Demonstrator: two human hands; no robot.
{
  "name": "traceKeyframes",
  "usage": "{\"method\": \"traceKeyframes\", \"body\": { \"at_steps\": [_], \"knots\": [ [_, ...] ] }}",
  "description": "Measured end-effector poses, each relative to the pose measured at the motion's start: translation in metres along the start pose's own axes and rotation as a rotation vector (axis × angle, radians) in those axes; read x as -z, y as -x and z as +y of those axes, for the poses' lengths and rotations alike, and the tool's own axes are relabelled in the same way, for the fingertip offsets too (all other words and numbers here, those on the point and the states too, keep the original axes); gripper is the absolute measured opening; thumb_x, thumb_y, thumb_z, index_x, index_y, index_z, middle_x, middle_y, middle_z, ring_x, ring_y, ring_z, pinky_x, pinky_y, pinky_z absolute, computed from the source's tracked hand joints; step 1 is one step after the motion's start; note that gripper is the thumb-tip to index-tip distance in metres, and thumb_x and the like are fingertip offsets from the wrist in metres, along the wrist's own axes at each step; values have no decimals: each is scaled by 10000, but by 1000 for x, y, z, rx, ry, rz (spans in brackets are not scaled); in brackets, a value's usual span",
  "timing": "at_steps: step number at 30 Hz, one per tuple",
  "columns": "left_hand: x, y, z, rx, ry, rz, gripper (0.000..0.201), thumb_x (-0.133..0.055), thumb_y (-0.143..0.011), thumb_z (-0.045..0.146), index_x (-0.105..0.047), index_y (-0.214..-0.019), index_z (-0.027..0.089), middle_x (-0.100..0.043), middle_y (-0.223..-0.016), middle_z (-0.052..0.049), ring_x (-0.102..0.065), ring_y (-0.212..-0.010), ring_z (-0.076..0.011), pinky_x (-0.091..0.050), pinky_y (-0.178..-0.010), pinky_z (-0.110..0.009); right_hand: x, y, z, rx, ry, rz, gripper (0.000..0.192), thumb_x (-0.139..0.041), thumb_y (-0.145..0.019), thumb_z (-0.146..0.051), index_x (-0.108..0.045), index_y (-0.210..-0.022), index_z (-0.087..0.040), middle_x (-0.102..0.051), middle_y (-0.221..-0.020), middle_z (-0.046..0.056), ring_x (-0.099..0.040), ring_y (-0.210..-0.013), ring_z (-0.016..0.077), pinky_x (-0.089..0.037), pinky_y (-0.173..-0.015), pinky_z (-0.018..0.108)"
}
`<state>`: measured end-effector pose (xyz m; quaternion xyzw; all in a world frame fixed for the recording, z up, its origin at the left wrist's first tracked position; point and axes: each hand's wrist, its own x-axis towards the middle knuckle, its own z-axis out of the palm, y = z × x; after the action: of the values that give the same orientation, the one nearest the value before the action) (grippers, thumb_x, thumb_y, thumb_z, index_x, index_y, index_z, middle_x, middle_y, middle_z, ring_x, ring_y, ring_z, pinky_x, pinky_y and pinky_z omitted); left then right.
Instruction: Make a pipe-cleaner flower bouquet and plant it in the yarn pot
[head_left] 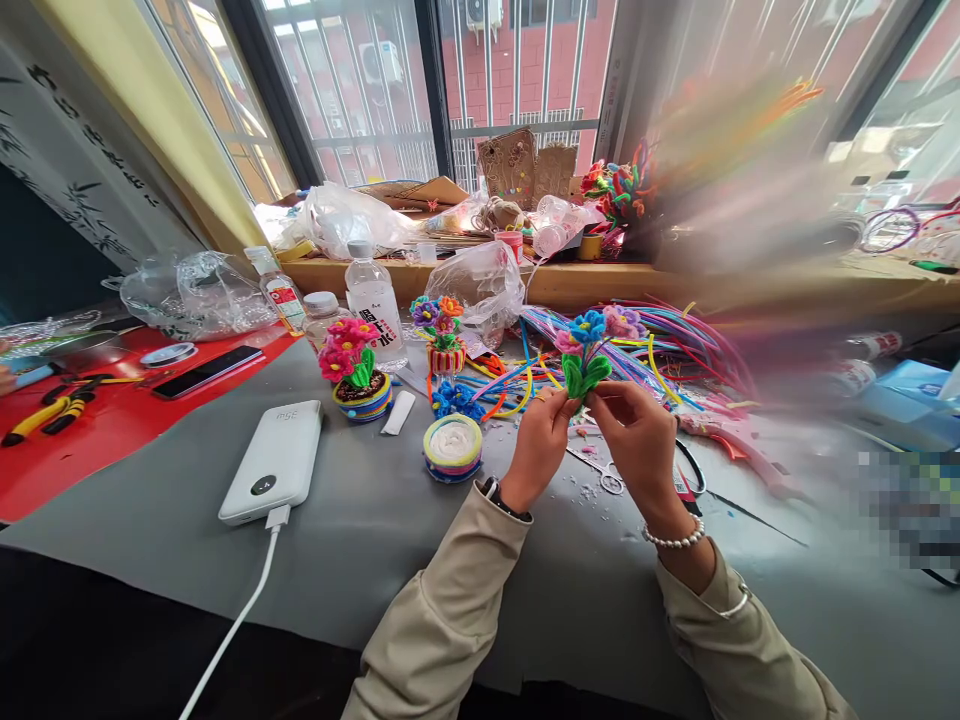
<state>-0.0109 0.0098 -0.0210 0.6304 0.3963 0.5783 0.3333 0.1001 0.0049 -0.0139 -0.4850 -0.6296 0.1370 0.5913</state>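
Fingers (561, 398) of our left hand (541, 440) and of our right hand (637, 440) are pressed together from both sides on the base of a small pipe-cleaner bouquet (592, 345), pinching it just below its green leaves (585, 375). We hold it above the grey tabletop (360, 540), upright, its long axis running up and away from us: blue, pink and purple blooms on top, the stem end hidden between our fingertips. Both hands meet at the same spot, so neither is clearly nearer; the left comes in from the lower left, the right from the lower right, wrists well apart.

Below the hands lie scissors (600, 470) among small scraps. To the left, near the left hand, sits a striped round cup (452, 447), and further left a finished flower pot (358, 375) and a white power bank (274, 462). Loose coloured pipe cleaners (675, 335) fan out behind the bouquet.
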Motion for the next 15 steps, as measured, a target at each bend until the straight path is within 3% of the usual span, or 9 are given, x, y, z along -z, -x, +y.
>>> {"method": "traceKeyframes", "body": {
  "at_steps": [6, 10, 15],
  "knots": [
    [1, -1, -2, -20, -58, -35, 178, -444, -803, 242, -562, -696, 163, -512, -781, -34, -454, -757, -149, -336, -687, -239, 2, -1, -3, -12, 32, -14, 123, -557, -734, -267, -611, -754, -158, -637, -704, 52, -601, -585, 153, -506, -578, 292],
    [2, -1, -5, 39, -110, -117, 221, -401, -823, 284, -551, -731, 150, -524, -678, -17, -447, -645, -129, -347, -617, -236, 5, -2, -3, -62, 5, -41, 138, -582, -713, -281, -617, -730, -149, -642, -678, 49, -615, -575, 159, -509, -563, 287],
    [4, -3, -4, 86, -43, -182, 288, -392, -822, 339, -565, -715, 135, -578, -676, -25, -498, -643, -128, -385, -628, -237, 15, -8, -3, -100, -45, -163, 137, -597, -701, -271, -655, -739, -153, -650, -703, 47, -611, -585, 157, -495, -556, 281]
  ]
}}
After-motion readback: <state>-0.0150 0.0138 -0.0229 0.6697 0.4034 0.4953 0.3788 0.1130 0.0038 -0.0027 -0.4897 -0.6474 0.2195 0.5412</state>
